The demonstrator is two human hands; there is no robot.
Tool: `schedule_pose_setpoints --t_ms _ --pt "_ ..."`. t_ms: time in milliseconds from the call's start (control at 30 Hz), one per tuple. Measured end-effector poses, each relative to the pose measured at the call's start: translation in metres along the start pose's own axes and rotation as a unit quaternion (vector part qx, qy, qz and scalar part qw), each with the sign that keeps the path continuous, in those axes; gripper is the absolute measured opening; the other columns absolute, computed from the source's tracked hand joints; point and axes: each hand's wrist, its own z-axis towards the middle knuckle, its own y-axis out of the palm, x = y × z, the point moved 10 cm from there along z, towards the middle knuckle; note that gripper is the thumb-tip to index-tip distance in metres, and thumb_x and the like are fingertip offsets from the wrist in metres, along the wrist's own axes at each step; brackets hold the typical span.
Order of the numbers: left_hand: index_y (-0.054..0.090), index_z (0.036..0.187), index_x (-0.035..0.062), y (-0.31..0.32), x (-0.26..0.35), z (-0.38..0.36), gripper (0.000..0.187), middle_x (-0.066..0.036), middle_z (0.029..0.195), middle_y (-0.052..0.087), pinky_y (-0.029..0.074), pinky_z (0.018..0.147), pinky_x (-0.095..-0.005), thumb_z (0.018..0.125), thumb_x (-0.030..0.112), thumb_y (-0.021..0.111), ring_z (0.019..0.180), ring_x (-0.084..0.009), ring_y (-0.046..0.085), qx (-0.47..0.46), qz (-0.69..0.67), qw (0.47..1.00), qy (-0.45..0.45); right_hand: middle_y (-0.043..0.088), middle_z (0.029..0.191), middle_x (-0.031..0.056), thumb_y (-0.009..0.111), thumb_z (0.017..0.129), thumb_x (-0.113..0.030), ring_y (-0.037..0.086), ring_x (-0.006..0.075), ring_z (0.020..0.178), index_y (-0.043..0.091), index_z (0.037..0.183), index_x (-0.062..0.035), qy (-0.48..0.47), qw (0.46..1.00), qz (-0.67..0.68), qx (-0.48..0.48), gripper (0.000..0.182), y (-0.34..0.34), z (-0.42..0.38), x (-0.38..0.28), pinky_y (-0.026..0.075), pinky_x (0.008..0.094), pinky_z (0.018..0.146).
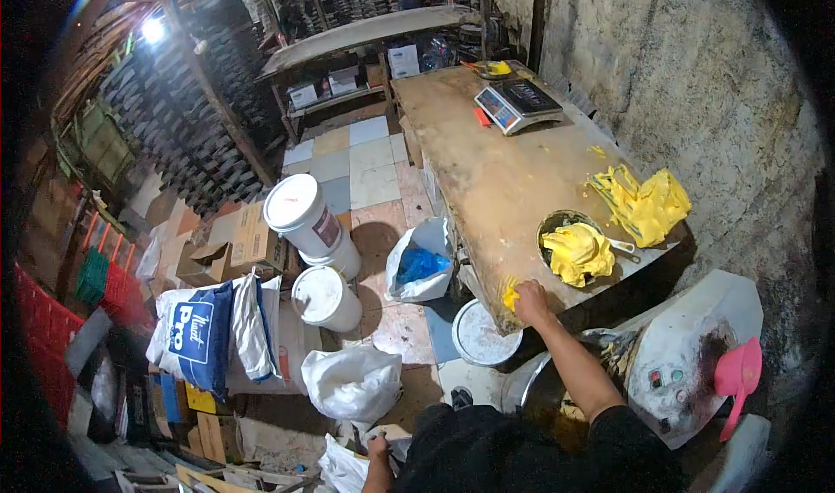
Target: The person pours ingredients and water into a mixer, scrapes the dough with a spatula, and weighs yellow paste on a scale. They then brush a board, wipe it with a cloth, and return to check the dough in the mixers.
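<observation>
1. The right hand (532, 301) presses a small yellow lump (511, 297) at the near edge of the desk (487, 171), grip closed around it.
2. Just beyond, a bowl (557, 225) holds more yellow dough (578, 251); another yellow heap (644, 201) lies outside it, so the work looks partway done.
3. The left hand (377, 449) hangs low; its grip cannot be made out.

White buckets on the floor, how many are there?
3. One tall white bucket stands by the cardboard boxes, a second sits just below it, and a third is under the table edge near the right hand. Others may be hidden.
</observation>
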Motion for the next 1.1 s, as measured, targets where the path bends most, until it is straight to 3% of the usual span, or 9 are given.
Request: schedule_pose_setpoints --t_ms 267,367,400,467,500,567,767,933,1100 --pt "0.037 0.117 -0.0004 -0.003 -0.021 0.002 0.055 -0.012 0.07 0.051 0.041 0.042 -0.0339 0.074 0.025 0.062 0.051 -0.021 0.049 -0.024 -0.021 0.999 0.012 0.061 0.082 0.0179 0.064 0.063 -0.018 0.056 0.0336 0.081 0.063 0.082 -0.0034 0.005 0.996 0.081 0.034 0.024 -0.02 -0.005 0.013 0.045 0.04 0.076" --pt "0.048 0.075 0.0062 -0.009 -0.039 -0.014 0.022 -0.004 0.055 0.043 0.031 0.033 -0.0287 0.077 0.025 0.058 0.04 -0.0154 0.041 0.014 -0.055 0.998 -0.023 0.062 0.084 0.0185 0.066 0.065 -0.019 0.058 0.0317 0.085 0.063 0.09 -0.003 0.07 0.99 0.123 -0.01 0.03 -0.021 -0.009 0.025 0.046 0.039 0.076" --pt "0.05 0.081 0.0067 -0.01 -0.033 -0.025 0.02 -0.004 0.057 0.044 0.034 0.036 -0.0303 0.078 0.025 0.057 0.043 -0.0158 0.043 -0.006 -0.029 0.999 -0.02 0.062 0.087 0.0177 0.067 0.065 -0.016 0.059 0.0299 0.085 0.062 0.092 -0.0023 0.091 0.991 0.092 -0.039 0.031 0.005 -0.001 0.054 0.046 0.0385 0.076" --pt "0.054 0.091 0.0076 -0.01 -0.031 -0.038 0.022 -0.005 0.061 0.046 0.041 0.043 -0.0335 0.079 0.026 0.053 0.049 -0.0166 0.046 -0.051 0.015 0.998 -0.015 0.061 0.087 0.0158 0.064 0.065 -0.017 0.059 0.0308 0.081 0.061 0.088 -0.0027 0.084 0.988 0.131 0.001 0.027 -0.037 -0.003 0.042 0.046 0.0381 0.073" --pt "0.054 0.098 0.0082 -0.01 -0.048 -0.012 0.028 -0.006 0.067 0.048 0.043 0.048 -0.0351 0.079 0.028 0.053 0.053 -0.0174 0.048 -0.076 0.075 0.993 0.055 0.061 0.086 0.0154 0.063 0.065 -0.015 0.059 0.0304 0.08 0.061 0.087 -0.0023 0.057 0.988 0.137 0.028 0.025 -0.045 -0.004 0.039 0.046 0.0378 0.072" --pt "0.053 0.099 0.0072 -0.011 -0.054 -0.035 0.031 -0.008 0.072 0.05 0.044 0.052 -0.0359 0.079 0.031 0.053 0.057 -0.0189 0.05 -0.063 -0.077 0.995 -0.022 0.061 0.081 0.0138 0.066 0.064 -0.014 0.059 0.0289 0.077 0.062 0.084 -0.0029 0.023 0.988 0.151 0.015 0.023 -0.026 -0.007 0.041 0.046 0.0367 0.071" --pt "0.052 0.095 0.0054 -0.022 -0.067 -0.056 0.031 -0.01 0.085 0.053 0.046 0.06 -0.0387 0.079 0.032 0.055 0.071 -0.0245 0.054 -0.028 -0.01 0.994 -0.109 0.06 0.083 0.0151 0.066 0.062 -0.018 0.054 0.0311 0.087 0.061 0.082 -0.0022 -0.007 0.994 0.099 0.038 0.026 -0.019 -0.003 0.02 0.042 0.0395 0.078" --pt "0.037 0.113 0.0076 -0.028 -0.05 -0.053 0.044 -0.013 0.102 0.048 0.046 0.06 -0.0373 0.079 0.028 0.056 0.081 -0.0266 0.053 -0.002 -0.005 0.996 -0.086 0.058 0.085 0.0155 0.065 0.064 -0.016 0.051 0.0318 0.089 0.061 0.079 -0.0016 0.004 0.999 0.011 0.044 0.021 -0.021 -0.003 -0.009 0.041 0.0417 0.078" --pt "0.039 0.107 0.0091 -0.03 -0.045 -0.049 0.038 -0.011 0.095 0.048 0.046 0.055 -0.0359 0.077 0.026 0.057 0.076 -0.0243 0.052 -0.013 -0.026 0.997 -0.07 0.058 0.083 0.0151 0.064 0.065 -0.013 0.051 0.0306 0.089 0.061 0.075 -0.0008 0.007 0.997 -0.045 0.061 0.016 -0.019 -0.009 -0.02 0.041 0.0419 0.078"
